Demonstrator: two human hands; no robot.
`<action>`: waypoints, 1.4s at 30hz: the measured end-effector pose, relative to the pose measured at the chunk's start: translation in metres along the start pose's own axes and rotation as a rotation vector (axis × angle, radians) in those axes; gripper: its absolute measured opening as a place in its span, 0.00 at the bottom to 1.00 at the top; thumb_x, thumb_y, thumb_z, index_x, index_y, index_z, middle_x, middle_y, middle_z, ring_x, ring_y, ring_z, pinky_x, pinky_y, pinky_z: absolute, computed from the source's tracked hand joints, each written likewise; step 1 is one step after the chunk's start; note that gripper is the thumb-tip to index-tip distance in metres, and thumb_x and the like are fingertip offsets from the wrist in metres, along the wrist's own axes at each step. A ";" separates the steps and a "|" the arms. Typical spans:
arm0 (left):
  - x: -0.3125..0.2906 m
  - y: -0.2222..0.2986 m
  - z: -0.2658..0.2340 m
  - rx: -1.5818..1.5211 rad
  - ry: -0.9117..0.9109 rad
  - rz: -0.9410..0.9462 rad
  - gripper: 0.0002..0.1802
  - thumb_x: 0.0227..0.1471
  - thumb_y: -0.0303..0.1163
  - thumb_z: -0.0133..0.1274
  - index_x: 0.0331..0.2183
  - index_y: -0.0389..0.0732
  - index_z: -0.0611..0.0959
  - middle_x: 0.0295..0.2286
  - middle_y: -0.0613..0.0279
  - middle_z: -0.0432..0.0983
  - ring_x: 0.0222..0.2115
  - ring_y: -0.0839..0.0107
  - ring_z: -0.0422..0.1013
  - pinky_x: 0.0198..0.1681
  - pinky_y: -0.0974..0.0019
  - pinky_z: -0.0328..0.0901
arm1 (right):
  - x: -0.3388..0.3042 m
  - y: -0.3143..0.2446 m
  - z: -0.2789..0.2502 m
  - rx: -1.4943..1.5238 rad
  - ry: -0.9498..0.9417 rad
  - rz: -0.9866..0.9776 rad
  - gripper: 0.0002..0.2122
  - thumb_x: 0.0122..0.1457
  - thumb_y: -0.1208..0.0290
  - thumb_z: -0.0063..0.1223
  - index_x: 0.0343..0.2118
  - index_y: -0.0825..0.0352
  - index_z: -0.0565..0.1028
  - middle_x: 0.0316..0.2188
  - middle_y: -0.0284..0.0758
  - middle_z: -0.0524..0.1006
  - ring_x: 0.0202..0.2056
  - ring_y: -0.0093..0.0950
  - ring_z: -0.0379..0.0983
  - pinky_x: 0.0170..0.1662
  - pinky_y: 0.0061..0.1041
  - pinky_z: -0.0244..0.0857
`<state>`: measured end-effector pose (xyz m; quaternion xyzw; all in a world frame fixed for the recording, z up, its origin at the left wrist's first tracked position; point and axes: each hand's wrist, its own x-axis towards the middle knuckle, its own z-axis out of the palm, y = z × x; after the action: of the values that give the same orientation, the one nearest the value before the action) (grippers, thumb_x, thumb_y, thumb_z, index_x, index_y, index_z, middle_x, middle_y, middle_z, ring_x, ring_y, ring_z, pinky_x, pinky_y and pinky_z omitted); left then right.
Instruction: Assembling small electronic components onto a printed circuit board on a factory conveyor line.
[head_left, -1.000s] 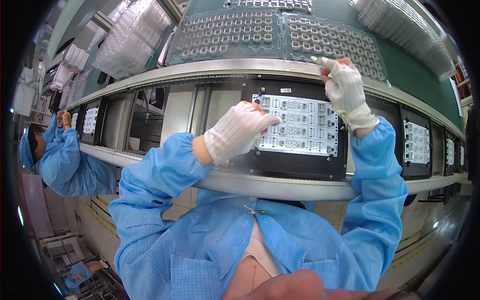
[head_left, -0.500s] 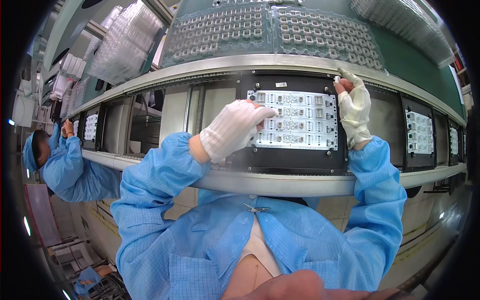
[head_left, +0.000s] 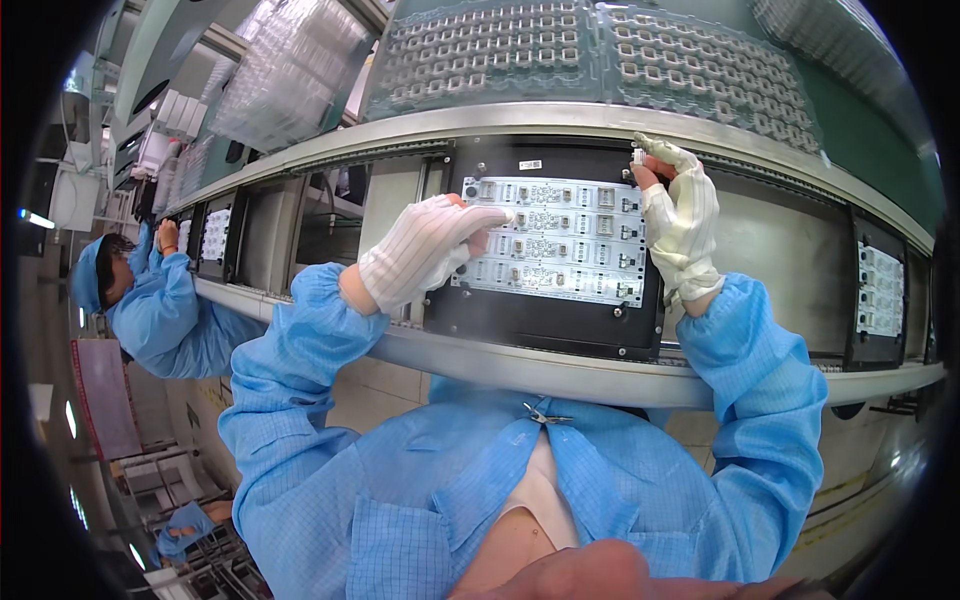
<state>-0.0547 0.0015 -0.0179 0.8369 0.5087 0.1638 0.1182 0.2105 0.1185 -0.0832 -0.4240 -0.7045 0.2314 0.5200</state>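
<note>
A black fixture plate [head_left: 520,325] lies on the conveyor in front of me, holding a white circuit panel [head_left: 530,291] with several rows of small components. My left hand [head_left: 425,250], in a white striped glove with bare fingertips, hovers over the panel's left part. Its thumb and fingers are closed together, and what they hold, if anything, is hidden. At the plate's upper right, my right hand [head_left: 680,210], also gloved, pinches a small white connector-like part [head_left: 638,157] between thumb and forefinger, just off the panel's corner.
Clear trays [head_left: 480,55] of small metal-framed parts lie beyond the far rail [head_left: 540,118]. Stacked clear trays [head_left: 295,75] stand at the far left. Another fixture [head_left: 880,290] sits farther right on the conveyor. A co-worker in blue [head_left: 170,310] works at the left.
The black fixture plate has slid left along the conveyor relative to the rails and neighbouring fixture. Both my hands have shifted left with it, keeping similar poses. The view has turned slightly.
</note>
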 end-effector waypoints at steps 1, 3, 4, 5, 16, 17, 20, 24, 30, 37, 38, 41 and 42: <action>-0.001 -0.002 0.000 0.011 -0.014 0.012 0.22 0.42 0.22 0.56 0.44 0.42 0.78 0.25 0.61 0.74 0.29 0.60 0.72 0.35 0.60 0.67 | -0.001 0.002 0.002 0.016 0.002 0.001 0.13 0.53 0.72 0.62 0.42 0.62 0.76 0.29 0.34 0.81 0.33 0.33 0.76 0.44 0.32 0.67; -0.004 -0.004 0.004 0.129 0.014 0.112 0.23 0.41 0.23 0.57 0.44 0.43 0.78 0.25 0.62 0.74 0.30 0.61 0.72 0.37 0.61 0.67 | -0.002 0.008 0.004 0.048 0.008 0.005 0.13 0.53 0.73 0.62 0.41 0.62 0.76 0.29 0.34 0.80 0.33 0.33 0.76 0.43 0.32 0.67; -0.004 -0.003 0.008 0.185 0.033 0.161 0.23 0.41 0.23 0.57 0.44 0.44 0.78 0.25 0.63 0.74 0.30 0.62 0.72 0.37 0.61 0.67 | -0.002 0.006 0.003 0.035 0.004 0.022 0.13 0.52 0.73 0.62 0.41 0.63 0.76 0.29 0.34 0.80 0.33 0.32 0.76 0.42 0.32 0.68; -0.005 -0.002 0.009 0.198 0.025 0.149 0.23 0.41 0.24 0.57 0.44 0.44 0.78 0.25 0.63 0.74 0.30 0.62 0.72 0.38 0.61 0.67 | -0.002 0.007 0.003 0.028 0.007 0.017 0.13 0.52 0.73 0.62 0.41 0.63 0.76 0.29 0.34 0.80 0.32 0.32 0.76 0.41 0.32 0.68; -0.009 -0.014 0.001 -0.009 0.290 0.152 0.18 0.42 0.27 0.64 0.40 0.42 0.83 0.30 0.56 0.77 0.31 0.59 0.74 0.35 0.61 0.70 | -0.017 -0.049 -0.037 -0.015 -0.404 0.048 0.28 0.46 0.85 0.52 0.53 0.60 0.73 0.26 0.33 0.77 0.29 0.27 0.73 0.36 0.26 0.68; -0.006 -0.016 -0.003 0.004 0.327 0.148 0.18 0.42 0.26 0.63 0.40 0.41 0.83 0.30 0.56 0.77 0.31 0.59 0.74 0.35 0.61 0.70 | -0.021 -0.049 -0.039 -0.064 -0.436 -0.061 0.28 0.45 0.86 0.51 0.53 0.60 0.73 0.26 0.34 0.76 0.29 0.28 0.73 0.36 0.27 0.69; 0.007 -0.029 -0.001 -0.028 0.507 0.135 0.16 0.44 0.19 0.59 0.39 0.39 0.83 0.30 0.56 0.77 0.31 0.59 0.75 0.34 0.63 0.70 | -0.029 -0.056 -0.042 -0.157 -0.532 -0.140 0.29 0.44 0.88 0.49 0.53 0.60 0.73 0.25 0.33 0.76 0.29 0.31 0.73 0.39 0.29 0.67; 0.011 -0.048 0.009 -0.104 0.581 0.112 0.16 0.45 0.20 0.57 0.39 0.43 0.84 0.31 0.60 0.79 0.32 0.61 0.75 0.36 0.63 0.71 | -0.027 -0.058 -0.034 -0.269 -0.605 -0.256 0.29 0.44 0.86 0.48 0.53 0.60 0.72 0.24 0.31 0.74 0.30 0.32 0.72 0.41 0.31 0.63; -0.006 -0.058 0.013 -0.206 0.532 0.080 0.16 0.46 0.18 0.56 0.39 0.42 0.84 0.32 0.57 0.78 0.32 0.60 0.76 0.35 0.62 0.70 | -0.020 -0.069 -0.031 -0.432 -0.746 -0.309 0.29 0.43 0.87 0.46 0.53 0.61 0.72 0.23 0.31 0.73 0.30 0.32 0.71 0.40 0.31 0.62; -0.012 -0.055 0.012 -0.179 0.499 0.175 0.18 0.44 0.17 0.57 0.40 0.40 0.84 0.31 0.58 0.76 0.30 0.61 0.74 0.33 0.63 0.70 | -0.011 -0.078 -0.025 -0.475 -0.849 -0.222 0.27 0.44 0.86 0.46 0.51 0.63 0.72 0.23 0.31 0.73 0.30 0.34 0.70 0.40 0.31 0.62; -0.012 -0.054 0.012 -0.173 0.496 0.170 0.19 0.43 0.17 0.57 0.41 0.41 0.83 0.31 0.58 0.77 0.30 0.61 0.74 0.33 0.63 0.70 | -0.011 -0.077 -0.023 -0.495 -0.846 -0.264 0.26 0.44 0.85 0.47 0.51 0.63 0.73 0.23 0.32 0.73 0.30 0.34 0.70 0.40 0.32 0.62; -0.012 -0.053 0.009 -0.145 0.482 0.150 0.20 0.42 0.18 0.56 0.41 0.42 0.83 0.31 0.58 0.77 0.31 0.60 0.74 0.35 0.61 0.69 | -0.017 -0.074 -0.021 -0.549 -0.813 -0.406 0.25 0.46 0.83 0.48 0.51 0.63 0.73 0.23 0.32 0.72 0.31 0.35 0.70 0.40 0.32 0.63; -0.011 -0.053 0.011 -0.142 0.474 0.137 0.20 0.41 0.19 0.56 0.41 0.42 0.82 0.32 0.59 0.77 0.32 0.60 0.73 0.36 0.61 0.69 | -0.023 -0.072 -0.023 -0.570 -0.798 -0.459 0.25 0.46 0.82 0.48 0.51 0.63 0.73 0.23 0.32 0.72 0.31 0.35 0.70 0.40 0.33 0.63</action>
<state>-0.0986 0.0154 -0.0495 0.7972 0.4515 0.3984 0.0425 0.2086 0.0586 -0.0321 -0.2627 -0.9566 0.0547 0.1135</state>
